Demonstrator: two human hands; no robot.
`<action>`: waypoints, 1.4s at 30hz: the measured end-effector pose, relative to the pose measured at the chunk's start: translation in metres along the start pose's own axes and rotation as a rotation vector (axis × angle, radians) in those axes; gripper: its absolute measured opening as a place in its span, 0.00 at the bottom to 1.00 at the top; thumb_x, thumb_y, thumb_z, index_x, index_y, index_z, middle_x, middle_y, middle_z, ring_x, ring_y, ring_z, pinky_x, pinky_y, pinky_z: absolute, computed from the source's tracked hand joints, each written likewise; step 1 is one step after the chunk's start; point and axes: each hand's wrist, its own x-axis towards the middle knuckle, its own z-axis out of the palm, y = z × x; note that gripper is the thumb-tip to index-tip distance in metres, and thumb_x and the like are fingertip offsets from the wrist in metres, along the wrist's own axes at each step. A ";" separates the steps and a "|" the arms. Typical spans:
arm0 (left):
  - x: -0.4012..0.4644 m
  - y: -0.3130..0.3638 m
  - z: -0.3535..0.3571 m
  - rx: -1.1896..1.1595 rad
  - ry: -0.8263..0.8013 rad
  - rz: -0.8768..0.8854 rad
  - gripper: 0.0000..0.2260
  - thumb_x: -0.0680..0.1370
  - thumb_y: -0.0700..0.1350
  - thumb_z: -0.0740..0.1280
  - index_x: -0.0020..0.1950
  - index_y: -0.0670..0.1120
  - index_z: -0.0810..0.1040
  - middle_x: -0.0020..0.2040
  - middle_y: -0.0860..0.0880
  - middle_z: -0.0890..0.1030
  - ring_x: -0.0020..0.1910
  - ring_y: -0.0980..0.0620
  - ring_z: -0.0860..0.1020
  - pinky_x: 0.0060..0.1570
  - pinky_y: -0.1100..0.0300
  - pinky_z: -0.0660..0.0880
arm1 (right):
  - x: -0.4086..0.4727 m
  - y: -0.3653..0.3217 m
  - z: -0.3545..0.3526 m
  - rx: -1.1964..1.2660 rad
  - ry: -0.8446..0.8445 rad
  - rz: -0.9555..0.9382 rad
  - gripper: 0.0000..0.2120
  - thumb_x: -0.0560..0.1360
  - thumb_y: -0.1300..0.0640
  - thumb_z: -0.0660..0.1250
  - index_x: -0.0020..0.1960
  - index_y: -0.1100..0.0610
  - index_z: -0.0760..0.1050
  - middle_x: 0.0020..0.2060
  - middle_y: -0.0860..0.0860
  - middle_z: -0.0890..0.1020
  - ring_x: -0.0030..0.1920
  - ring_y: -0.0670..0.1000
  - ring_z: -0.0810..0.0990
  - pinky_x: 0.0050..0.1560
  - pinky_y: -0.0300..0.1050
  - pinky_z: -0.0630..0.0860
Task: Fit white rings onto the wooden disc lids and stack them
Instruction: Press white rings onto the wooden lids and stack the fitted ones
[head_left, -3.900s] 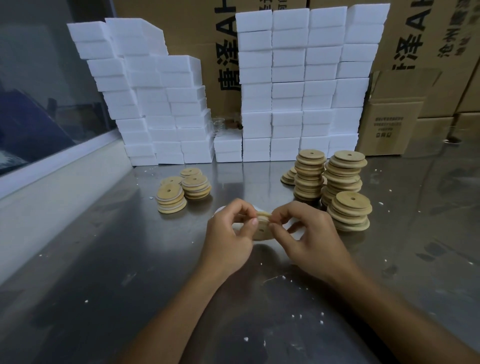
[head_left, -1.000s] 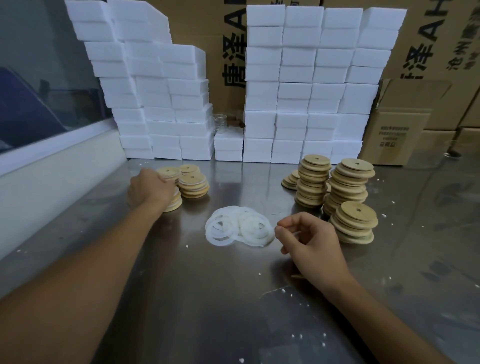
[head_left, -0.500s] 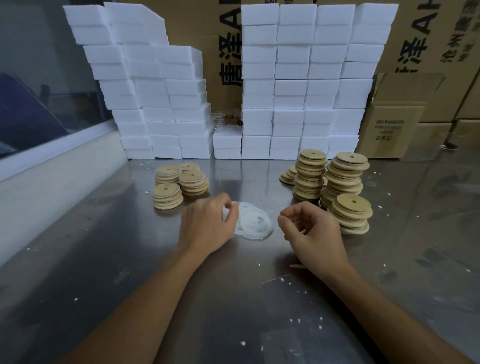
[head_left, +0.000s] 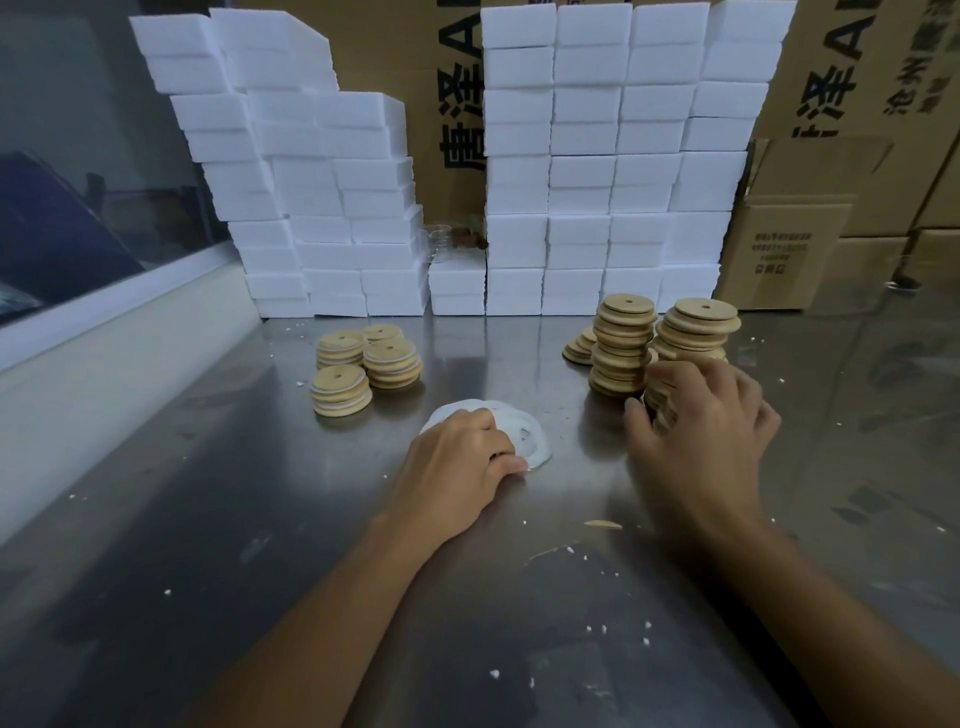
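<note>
Our left hand (head_left: 457, 462) rests curled on the thin white flexible rings (head_left: 524, 431) piled mid-surface; our right hand (head_left: 701, 415) cups a low stack of stiff, light round wooden disc lids (head_left: 662, 402), best pinched by the rim

1. The steel table (head_left: 218, 519) in front of me was dull and scuffed, flecked with white crumbs (head_left: 592, 631).
2. At twelve o'clock white foam blocks (head_left: 608, 171) stood in tall stacks along the far edge, with a lower stepped stack (head_left: 311, 208) at eleven.
3. Behind them rose brown cardboard cartons (head_left: 447, 93) printed in black characters; a smaller carton (head_left: 779, 249) stood at two o'clock.
4. At nine to ten o'clock ran a pale ledge (head_left: 104, 353) under a dark glass pane (head_left: 78, 156).
</note>
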 end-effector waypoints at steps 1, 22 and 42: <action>0.000 0.001 -0.001 -0.010 -0.007 -0.004 0.12 0.80 0.53 0.64 0.53 0.50 0.85 0.51 0.51 0.79 0.52 0.52 0.73 0.44 0.62 0.64 | 0.001 0.003 0.000 -0.036 -0.048 0.040 0.17 0.73 0.49 0.70 0.61 0.50 0.77 0.65 0.51 0.73 0.70 0.55 0.63 0.68 0.57 0.58; 0.002 0.011 -0.010 -0.619 0.321 -0.368 0.09 0.80 0.34 0.59 0.48 0.43 0.77 0.37 0.50 0.77 0.36 0.55 0.75 0.39 0.61 0.71 | -0.002 -0.004 0.001 0.245 -0.061 -0.109 0.19 0.66 0.60 0.80 0.54 0.55 0.79 0.57 0.52 0.78 0.57 0.58 0.73 0.56 0.43 0.65; 0.002 0.011 -0.023 -1.634 -0.059 -0.603 0.09 0.68 0.40 0.72 0.45 0.39 0.84 0.37 0.45 0.82 0.35 0.52 0.80 0.41 0.58 0.80 | -0.023 -0.032 0.010 0.511 -0.241 -0.136 0.33 0.64 0.54 0.82 0.67 0.56 0.76 0.64 0.49 0.80 0.65 0.47 0.77 0.66 0.48 0.75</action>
